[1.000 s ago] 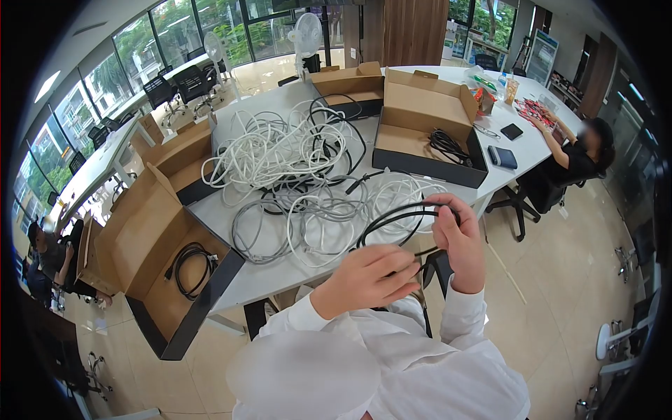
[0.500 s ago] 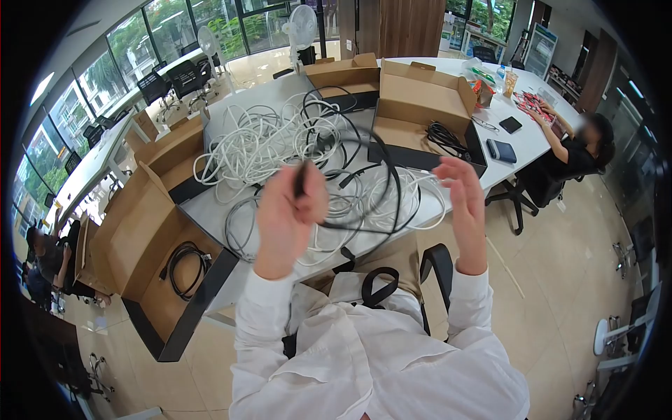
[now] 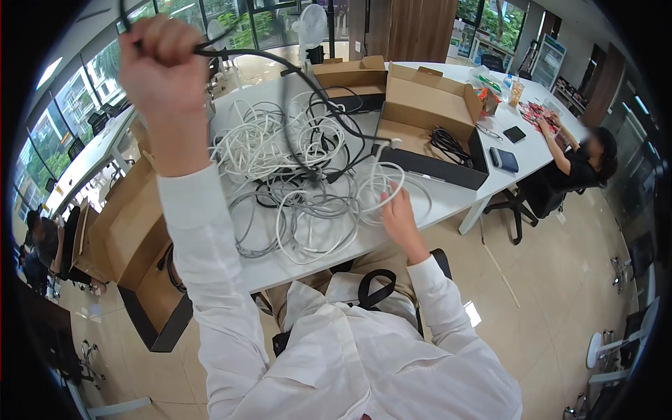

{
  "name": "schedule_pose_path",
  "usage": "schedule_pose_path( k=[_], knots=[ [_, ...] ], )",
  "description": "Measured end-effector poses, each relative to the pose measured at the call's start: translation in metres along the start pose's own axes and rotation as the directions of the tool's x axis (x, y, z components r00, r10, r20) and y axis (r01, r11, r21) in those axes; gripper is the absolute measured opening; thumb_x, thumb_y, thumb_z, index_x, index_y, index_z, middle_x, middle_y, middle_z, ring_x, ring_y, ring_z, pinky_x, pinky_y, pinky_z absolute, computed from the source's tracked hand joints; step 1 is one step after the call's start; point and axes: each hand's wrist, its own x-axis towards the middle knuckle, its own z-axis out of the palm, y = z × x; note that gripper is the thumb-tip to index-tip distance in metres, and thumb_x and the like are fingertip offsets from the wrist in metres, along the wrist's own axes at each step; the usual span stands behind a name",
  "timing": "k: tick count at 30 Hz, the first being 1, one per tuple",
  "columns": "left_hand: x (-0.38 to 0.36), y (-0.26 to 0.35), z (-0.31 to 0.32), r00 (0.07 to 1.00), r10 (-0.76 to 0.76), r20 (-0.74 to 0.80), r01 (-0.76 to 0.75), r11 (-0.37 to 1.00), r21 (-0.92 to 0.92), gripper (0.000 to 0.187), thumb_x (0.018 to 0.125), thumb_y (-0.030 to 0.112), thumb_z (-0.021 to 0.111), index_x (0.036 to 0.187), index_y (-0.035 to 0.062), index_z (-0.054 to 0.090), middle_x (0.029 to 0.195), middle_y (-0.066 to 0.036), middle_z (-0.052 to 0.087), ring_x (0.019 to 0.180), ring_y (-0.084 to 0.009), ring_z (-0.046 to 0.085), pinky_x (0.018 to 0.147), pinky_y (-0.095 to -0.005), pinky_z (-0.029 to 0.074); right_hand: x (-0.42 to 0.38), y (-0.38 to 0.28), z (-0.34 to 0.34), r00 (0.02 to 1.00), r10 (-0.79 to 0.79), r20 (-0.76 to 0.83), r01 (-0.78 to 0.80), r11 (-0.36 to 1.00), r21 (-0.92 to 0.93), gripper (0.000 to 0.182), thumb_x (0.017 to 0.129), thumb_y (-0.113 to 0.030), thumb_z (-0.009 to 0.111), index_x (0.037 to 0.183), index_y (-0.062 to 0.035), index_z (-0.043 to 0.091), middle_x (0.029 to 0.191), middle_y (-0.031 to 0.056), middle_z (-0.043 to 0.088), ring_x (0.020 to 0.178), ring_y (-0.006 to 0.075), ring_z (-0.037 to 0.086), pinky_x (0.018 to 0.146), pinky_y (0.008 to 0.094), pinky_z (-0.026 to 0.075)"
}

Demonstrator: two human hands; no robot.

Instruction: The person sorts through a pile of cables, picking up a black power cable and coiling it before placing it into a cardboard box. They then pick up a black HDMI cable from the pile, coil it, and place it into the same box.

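Observation:
My left hand [image 3: 164, 66] is raised high at the upper left, its fingers closed round a black cable [image 3: 280, 59]. From that fist the cable arcs down to the right, over the pile. My right hand [image 3: 400, 220] is low at the table's front, its fingers bent on a loop of white cable [image 3: 378, 175]. A large tangle of white cables [image 3: 259, 143] lies on the table, with grey cables [image 3: 325, 205] and some black ones among it. The black cable's far end is hard to make out among the others.
An open cardboard box [image 3: 420, 171] at the right holds a black cable bundle [image 3: 448, 145]. Another open box [image 3: 350, 78] stands behind. At the left, my arm partly hides a box [image 3: 150, 308] with black cable. A person [image 3: 570, 157] sits at right, beyond a phone and wallet.
My left hand has swung up and left, drawing the black cable upward. My right hand has moved down and left, from the air onto the white cable.

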Motion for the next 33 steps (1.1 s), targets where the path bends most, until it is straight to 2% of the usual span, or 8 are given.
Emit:
schedule_pose_path(
  k=[9,11,13,16,19,22,30,33],
  knots=[
    [-0.017,0.027,0.006,0.998,0.039,-0.049,-0.027,0.972,0.232,0.036,0.103,0.036,0.032,0.08,0.0109,0.042,0.061,0.004,0.023,0.05,-0.0092,0.017,0.048,-0.0266,0.017,0.067,0.007,0.009,0.862,-0.351,0.365,0.355,0.933,0.058,0.039,0.092,-0.017,0.053,0.125,0.0037,0.049,0.122,0.0265,0.054,0.112,0.0418,0.052,0.095,0.043,0.043],
    [-0.029,0.015,0.011,0.985,0.084,-0.151,-0.028,0.94,0.34,0.033,0.103,0.035,0.038,0.08,0.0116,0.042,0.061,0.004,0.023,0.05,-0.0091,0.017,0.048,-0.0265,0.017,0.063,-0.007,-0.022,0.838,-0.31,0.448,0.365,0.93,-0.038,0.036,0.091,-0.018,0.056,0.119,0.0043,0.054,0.119,0.0267,0.057,0.11,0.0417,0.054,0.093,0.0432,0.045],
    [-0.039,0.006,0.008,0.969,0.101,-0.224,-0.011,0.928,0.373,0.032,0.102,0.035,0.042,0.079,0.0119,0.042,0.061,0.004,0.023,0.05,-0.0087,0.017,0.048,-0.0262,0.017,0.05,-0.035,-0.063,0.828,-0.024,0.56,0.279,0.884,-0.375,0.036,0.089,-0.018,0.058,0.118,0.0041,0.056,0.116,0.0259,0.059,0.107,0.0418,0.055,0.092,0.0435,0.045],
    [-0.052,-0.016,0.008,0.923,0.111,-0.37,0.035,0.93,0.367,0.033,0.102,0.036,0.041,0.079,0.0123,0.042,0.061,0.004,0.023,0.05,-0.0085,0.017,0.047,-0.0261,0.017,0.028,-0.078,-0.095,0.902,-0.344,0.261,0.405,0.884,-0.234,0.035,0.086,-0.014,0.062,0.114,0.0059,0.059,0.103,0.0215,0.065,0.099,0.0376,0.06,0.088,0.041,0.047],
    [-0.069,-0.043,0.005,0.91,0.063,-0.41,0.078,0.945,0.319,0.033,0.102,0.036,0.041,0.079,0.0122,0.04,0.061,0.004,0.021,0.05,-0.008,0.016,0.048,-0.0258,0.017,0.018,-0.129,-0.088,0.94,-0.323,0.111,0.268,0.899,0.347,0.036,0.089,-0.015,0.062,0.119,0.0042,0.057,0.106,0.0186,0.065,0.101,0.0313,0.062,0.088,0.0361,0.047],
    [-0.088,-0.068,0.009,0.893,0.047,-0.447,0.098,0.951,0.295,0.035,0.102,0.038,0.041,0.078,0.0128,0.039,0.06,0.005,0.021,0.05,-0.0075,0.017,0.049,-0.0255,0.018,0.008,-0.162,-0.072,0.941,-0.337,-0.024,0.303,0.81,0.502,0.035,0.092,-0.014,0.06,0.122,0.0029,0.055,0.108,0.0156,0.065,0.102,0.0272,0.062,0.088,0.0328,0.046],
    [-0.129,-0.105,0.027,0.938,-0.011,-0.347,0.141,0.925,0.353,0.038,0.102,0.04,0.039,0.076,0.0128,0.035,0.061,0.004,0.022,0.052,-0.0083,0.019,0.053,-0.0256,0.021,0.02,-0.167,-0.036,0.921,-0.354,-0.166,0.383,0.9,0.206,0.032,0.086,-0.002,0.061,0.117,0.005,0.057,0.086,0.0156,0.061,0.075,0.0274,0.057,0.066,0.0345,0.047],
    [-0.148,-0.115,0.028,0.97,-0.043,-0.238,0.183,0.773,0.607,0.043,0.1,0.047,0.041,0.074,0.013,0.035,0.061,0.003,0.027,0.054,-0.01,0.023,0.055,-0.0255,0.022,0.02,-0.16,-0.034,0.928,-0.346,-0.141,0.372,0.894,0.249,0.03,0.087,0.0,0.058,0.116,0.0057,0.059,0.076,0.0138,0.06,0.066,0.0228,0.057,0.06,0.0327,0.046]
  ],
)
